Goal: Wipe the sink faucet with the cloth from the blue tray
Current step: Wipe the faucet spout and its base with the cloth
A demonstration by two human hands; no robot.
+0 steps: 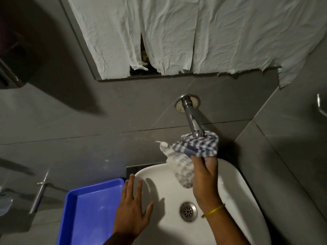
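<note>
A chrome faucet juts out of the grey tiled wall above a white sink. My right hand grips a blue-and-white checked cloth and holds it wrapped around the faucet's tip, which the cloth hides. A loose end of the cloth hangs down over the basin. My left hand rests with fingers spread on the sink's left rim, holding nothing. The blue tray sits left of the sink with nothing in it.
A drain lies in the basin's middle. White paper sheets cover the mirror above. A metal bar sticks out at the left, and a chrome fixture sits on the right wall. The right wall stands close to the sink.
</note>
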